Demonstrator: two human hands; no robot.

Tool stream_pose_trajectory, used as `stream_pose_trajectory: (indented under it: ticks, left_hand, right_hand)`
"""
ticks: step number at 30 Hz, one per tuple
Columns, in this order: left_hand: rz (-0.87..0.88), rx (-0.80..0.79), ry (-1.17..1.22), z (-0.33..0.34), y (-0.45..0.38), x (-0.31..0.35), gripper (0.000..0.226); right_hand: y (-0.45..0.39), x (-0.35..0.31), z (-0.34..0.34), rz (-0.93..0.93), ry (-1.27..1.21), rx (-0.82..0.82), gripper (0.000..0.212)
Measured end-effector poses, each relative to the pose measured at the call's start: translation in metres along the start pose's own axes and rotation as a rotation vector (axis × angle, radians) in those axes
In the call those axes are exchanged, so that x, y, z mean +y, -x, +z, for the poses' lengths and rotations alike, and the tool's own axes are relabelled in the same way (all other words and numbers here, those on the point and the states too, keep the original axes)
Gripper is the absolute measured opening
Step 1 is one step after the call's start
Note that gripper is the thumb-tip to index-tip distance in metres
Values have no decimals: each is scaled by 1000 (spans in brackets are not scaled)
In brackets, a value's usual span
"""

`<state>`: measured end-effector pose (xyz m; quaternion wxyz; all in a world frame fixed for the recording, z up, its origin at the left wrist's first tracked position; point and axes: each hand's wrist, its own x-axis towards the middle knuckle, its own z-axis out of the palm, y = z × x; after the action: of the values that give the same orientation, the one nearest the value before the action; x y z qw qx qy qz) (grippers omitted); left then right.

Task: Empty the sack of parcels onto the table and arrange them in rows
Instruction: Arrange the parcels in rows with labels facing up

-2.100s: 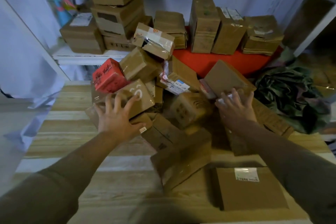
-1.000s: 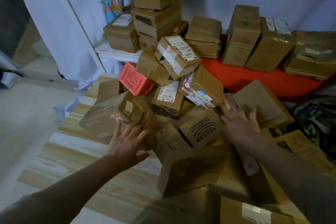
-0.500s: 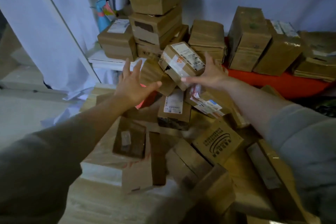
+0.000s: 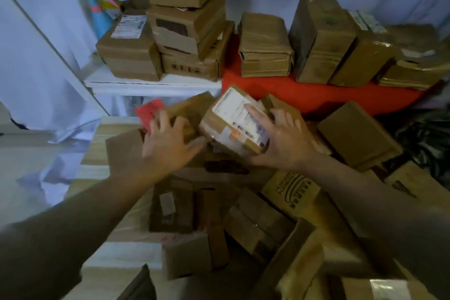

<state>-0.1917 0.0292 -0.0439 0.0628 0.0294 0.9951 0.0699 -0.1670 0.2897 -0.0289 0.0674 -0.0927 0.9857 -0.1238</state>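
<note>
Our right hand (image 4: 283, 143) holds the labelled box (image 4: 235, 122) at the top of the pile: the thumb lies along the white label and the fingers wrap over the box's far right edge, so the box is gripped between them. The box sits tilted, label up. Our left hand (image 4: 170, 140) is spread, fingers straight and slightly apart, resting on a brown box (image 4: 188, 111) just left of the labelled one, with the thumb reaching toward the labelled box's lower left corner; we cannot tell whether it touches. Both forearms come in from the bottom corners and converge on the pile, sleeves pulled back from the wrists. A red parcel (image 4: 148, 112) pokes out beyond the left fingertips. The pile of parcels (image 4: 258, 221) covers the middle and right of the wooden table (image 4: 107, 129), boxes lying at all angles, none in rows. At the table's right edge lies dark crumpled fabric (image 4: 426, 139). Past the far edge, a white shelf (image 4: 151, 81) carries stacked boxes (image 4: 187, 27), and a red surface (image 4: 304, 92) carries more boxes standing side by side (image 4: 319, 39).
</note>
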Motion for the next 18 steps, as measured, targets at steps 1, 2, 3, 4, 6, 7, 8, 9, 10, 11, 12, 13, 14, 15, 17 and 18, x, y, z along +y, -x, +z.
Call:
stream_pose_trajectory:
  ticks: [1, 2, 3, 4, 6, 7, 8, 9, 10, 11, 12, 13, 14, 15, 17, 18]
  left_hand:
    - [-14, -65, -35, 7, 17, -4, 65]
    - [1, -140, -93, 13, 31, -7, 62]
    - [34, -201, -157, 18, 43, -8, 59]
    - [70, -222, -200, 20, 52, -7, 54]
    - [137, -158, -231, 15, 62, 6, 51]
    - [175, -106, -239, 13, 64, 14, 52]
    - [212, -62, -235, 11, 67, 23, 57]
    - [248, -30, -208, 11, 72, 34, 63]
    - [278, -15, -160, 14, 80, 46, 71]
    - [297, -21, -105, 19, 89, 59, 80]
    - [312, -49, -47, 25, 100, 72, 88]
    - [328, -96, 4, 34, 112, 85, 94]
    - [345, -155, 42, 44, 125, 97, 99]
    - [360, -213, 60, 54, 138, 107, 103]
    - [384, -273, 44, 71, 160, 122, 114]
    - [389, -273, 32, 77, 169, 128, 119]
  right_hand:
    - [15, 6, 4, -42, 55, -6, 120]
    - [29, 13, 8, -68, 114, -24, 120]
    - [42, 20, 11, -84, 172, -44, 119]
    - [54, 28, 13, -92, 230, -57, 118]
    - [77, 47, 15, -88, 329, -43, 116]
    - [86, 57, 15, -80, 374, -18, 115]
    - [93, 68, 15, -74, 414, 12, 116]
    - [101, 78, 14, -70, 450, 29, 118]
    - [109, 88, 14, -64, 484, 25, 119]
    - [117, 97, 14, -54, 514, 19, 120]
    - [124, 106, 14, -41, 535, 20, 121]
    - [132, 114, 13, -27, 552, 31, 123]
    - [140, 123, 12, -6, 560, 52, 126]
    - [147, 132, 11, 16, 571, 78, 127]
    - [159, 150, 9, 79, 603, 125, 121]
    - [163, 156, 7, 122, 607, 159, 115]
